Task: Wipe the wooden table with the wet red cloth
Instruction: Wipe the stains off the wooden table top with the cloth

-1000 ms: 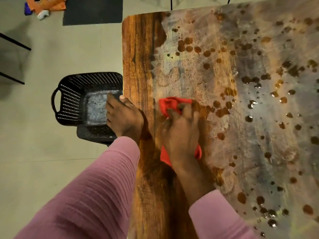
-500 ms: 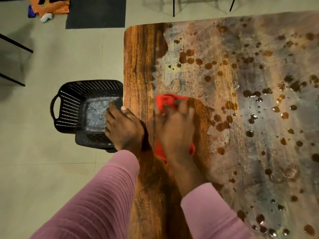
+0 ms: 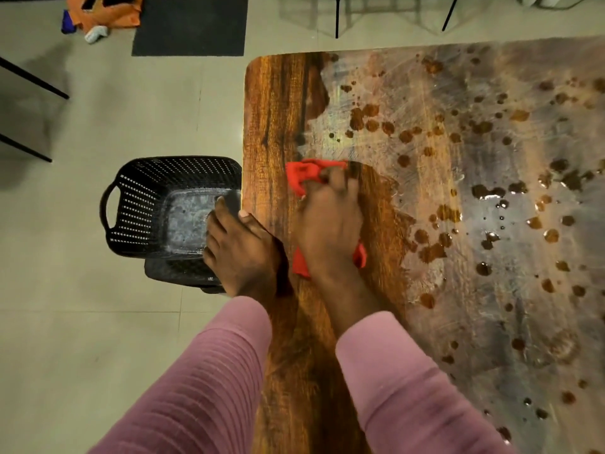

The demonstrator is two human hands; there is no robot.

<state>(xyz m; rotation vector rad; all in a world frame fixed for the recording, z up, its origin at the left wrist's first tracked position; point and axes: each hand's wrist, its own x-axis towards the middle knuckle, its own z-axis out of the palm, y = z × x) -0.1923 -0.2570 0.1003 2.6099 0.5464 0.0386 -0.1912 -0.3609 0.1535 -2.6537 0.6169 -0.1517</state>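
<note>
Right at the centre, the right hand (image 3: 329, 231) lies palm-down on the red cloth (image 3: 299, 176), its fingers (image 3: 337, 180) curled over the bunched front of it. Red shows ahead of the fingertips and at both sides of the wrist; the rest is hidden under the palm. The one cloth lies on the counter (image 3: 278, 109), near its left edge, where clean brown wood grain meets a grey, smeared film. The left hand (image 3: 242, 253) holds that left edge just beside the right one, with the thumb on top and the fingers bent over the side. Both forearms wear pink ribbed sleeves (image 3: 212, 371).

To the right of the cloth, many brown drops (image 3: 363, 117) and a few shiny wet beads dot the grey film.

On the floor against the counter's left side stands a black perforated basket (image 3: 140, 198) with a loop handle. A second black basket (image 3: 176, 270) shows beneath its near side and bears a tiny white mark, too small to read. Farther off lie one dark mat (image 3: 190, 26) and an orange bundle (image 3: 104, 13).
</note>
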